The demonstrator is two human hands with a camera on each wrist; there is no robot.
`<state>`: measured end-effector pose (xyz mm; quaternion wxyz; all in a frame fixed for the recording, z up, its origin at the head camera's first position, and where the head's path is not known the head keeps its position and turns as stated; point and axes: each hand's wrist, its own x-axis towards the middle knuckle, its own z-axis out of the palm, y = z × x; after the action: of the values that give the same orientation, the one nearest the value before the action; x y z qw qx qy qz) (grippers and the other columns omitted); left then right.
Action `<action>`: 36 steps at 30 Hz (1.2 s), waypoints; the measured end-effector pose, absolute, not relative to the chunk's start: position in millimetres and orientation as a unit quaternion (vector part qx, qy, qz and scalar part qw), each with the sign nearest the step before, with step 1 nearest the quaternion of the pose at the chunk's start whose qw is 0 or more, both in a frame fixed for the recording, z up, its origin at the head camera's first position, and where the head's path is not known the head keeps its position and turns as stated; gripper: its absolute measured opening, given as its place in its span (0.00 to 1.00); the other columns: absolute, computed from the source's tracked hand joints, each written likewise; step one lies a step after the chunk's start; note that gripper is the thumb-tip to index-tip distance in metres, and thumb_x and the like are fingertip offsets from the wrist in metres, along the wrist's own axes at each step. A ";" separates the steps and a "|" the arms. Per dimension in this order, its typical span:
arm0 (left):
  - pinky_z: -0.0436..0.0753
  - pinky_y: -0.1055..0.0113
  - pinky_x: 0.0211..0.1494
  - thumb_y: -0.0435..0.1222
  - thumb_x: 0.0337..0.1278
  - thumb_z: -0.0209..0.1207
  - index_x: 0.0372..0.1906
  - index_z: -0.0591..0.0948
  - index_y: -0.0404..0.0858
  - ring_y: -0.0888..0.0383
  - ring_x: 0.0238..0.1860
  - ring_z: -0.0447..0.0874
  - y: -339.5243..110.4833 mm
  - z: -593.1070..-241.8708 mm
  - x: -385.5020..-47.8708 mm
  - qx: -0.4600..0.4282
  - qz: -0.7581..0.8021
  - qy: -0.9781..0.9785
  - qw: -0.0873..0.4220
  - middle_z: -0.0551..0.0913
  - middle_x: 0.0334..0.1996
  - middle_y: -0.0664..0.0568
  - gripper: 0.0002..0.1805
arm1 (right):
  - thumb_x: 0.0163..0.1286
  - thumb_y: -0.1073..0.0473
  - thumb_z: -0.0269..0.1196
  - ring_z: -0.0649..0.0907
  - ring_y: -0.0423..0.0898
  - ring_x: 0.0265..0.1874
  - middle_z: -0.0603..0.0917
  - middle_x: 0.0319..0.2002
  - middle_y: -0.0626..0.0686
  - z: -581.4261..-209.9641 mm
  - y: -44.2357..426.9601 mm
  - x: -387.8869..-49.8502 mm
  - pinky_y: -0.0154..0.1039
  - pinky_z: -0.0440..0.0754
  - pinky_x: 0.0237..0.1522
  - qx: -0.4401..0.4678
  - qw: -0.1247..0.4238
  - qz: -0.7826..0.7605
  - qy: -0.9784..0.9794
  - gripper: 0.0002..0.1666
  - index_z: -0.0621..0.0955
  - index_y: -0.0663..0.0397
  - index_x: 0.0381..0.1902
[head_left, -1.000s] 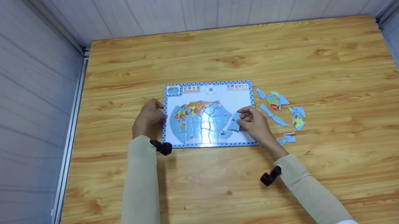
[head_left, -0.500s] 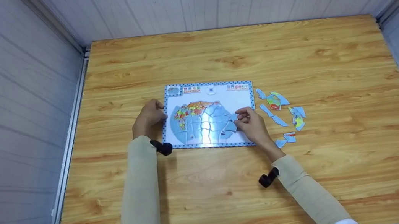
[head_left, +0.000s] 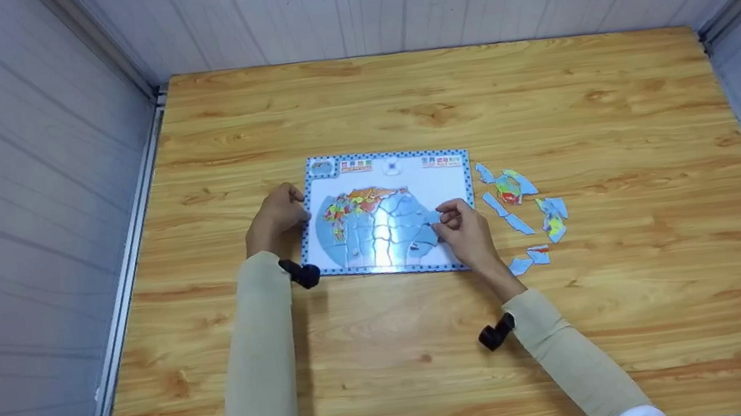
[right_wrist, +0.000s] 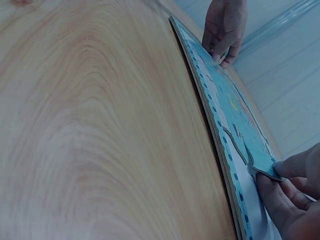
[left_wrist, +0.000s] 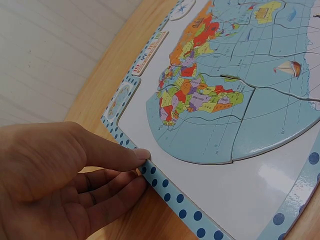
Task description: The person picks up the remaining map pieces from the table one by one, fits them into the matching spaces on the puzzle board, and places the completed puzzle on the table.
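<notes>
A pale panel wall [head_left: 27,210] rises on the left of the wood-grain table [head_left: 624,289]. Next comes the left sleeve [head_left: 259,366], beige, with a black device [head_left: 300,273] at its wrist. The left hand [head_left: 278,211] grips the left edge of the puzzle board [head_left: 441,188], thumb on the blue dotted border and fingers curled at its side. The board lies flat on the table. In its far left corner sits a small map inset [head_left: 321,169], then the left heading [head_left: 355,165], coloured Chinese characters beginning 世界 over a line too small to read. Nearer, the partly assembled world map [head_left: 359,231] fills the left and middle, its country names too tiny to make out; the left wrist view shows a sailboat drawing [left_wrist: 289,69] on the blue sea. Beyond the map lies a compass emblem [head_left: 392,167], and far right the right heading [head_left: 441,161], also opening with 世界, the rest blurred. At the map's right edge, the right hand [head_left: 468,229] pinches a blue puzzle piece [head_left: 430,217] between thumb and fingers, over the board. Farther right, loose pieces [head_left: 509,191], blue with red, green and yellow patches, lie on the table.
</notes>
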<state>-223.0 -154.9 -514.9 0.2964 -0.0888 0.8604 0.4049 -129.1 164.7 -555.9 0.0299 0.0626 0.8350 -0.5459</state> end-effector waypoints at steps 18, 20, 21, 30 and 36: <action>0.67 0.58 0.57 0.30 0.63 0.52 0.54 0.67 0.38 0.49 0.52 0.68 -153.8 -514.6 -223.6 -0.105 0.406 0.856 0.302 0.71 0.48 0.45 0.15 | 0.65 0.61 0.64 0.77 0.47 0.35 0.78 0.36 0.54 -553.3 161.5 -128.8 0.37 0.73 0.39 0.067 0.038 -0.479 0.874 0.15 0.76 0.61 0.47; 0.68 0.58 0.58 0.30 0.64 0.51 0.54 0.67 0.38 0.49 0.52 0.69 -153.5 -514.5 -223.7 -0.106 0.407 0.855 0.303 0.71 0.48 0.45 0.15 | 0.65 0.60 0.64 0.76 0.47 0.35 0.79 0.36 0.54 -552.8 162.0 -129.0 0.37 0.72 0.39 0.067 0.041 -0.465 0.882 0.15 0.77 0.59 0.47; 0.68 0.58 0.58 0.30 0.64 0.51 0.54 0.67 0.38 0.49 0.52 0.69 -153.4 -514.7 -223.7 -0.107 0.408 0.855 0.302 0.71 0.48 0.46 0.15 | 0.65 0.59 0.64 0.75 0.47 0.35 0.79 0.36 0.53 -552.7 162.2 -129.1 0.38 0.71 0.39 0.067 0.043 -0.459 0.885 0.15 0.77 0.59 0.48; 0.69 0.60 0.55 0.29 0.62 0.53 0.55 0.67 0.35 0.50 0.49 0.68 -154.2 -516.2 -223.2 -0.091 0.409 0.859 0.295 0.70 0.48 0.44 0.17 | 0.64 0.57 0.65 0.74 0.47 0.31 0.81 0.34 0.52 -554.6 162.5 -131.1 0.38 0.67 0.36 0.063 0.030 -0.423 0.904 0.14 0.80 0.57 0.45; 0.68 0.60 0.56 0.30 0.63 0.52 0.55 0.67 0.36 0.50 0.50 0.69 -153.9 -515.2 -223.9 -0.097 0.408 0.858 0.297 0.71 0.48 0.45 0.16 | 0.64 0.57 0.65 0.74 0.47 0.32 0.81 0.34 0.53 -553.8 162.3 -131.4 0.39 0.68 0.35 0.062 0.033 -0.426 0.902 0.14 0.80 0.57 0.45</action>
<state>-223.9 -153.9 -515.2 0.2974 -0.0972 0.8578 0.4077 -131.4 162.3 -553.8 0.0325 0.0618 0.9021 -0.4259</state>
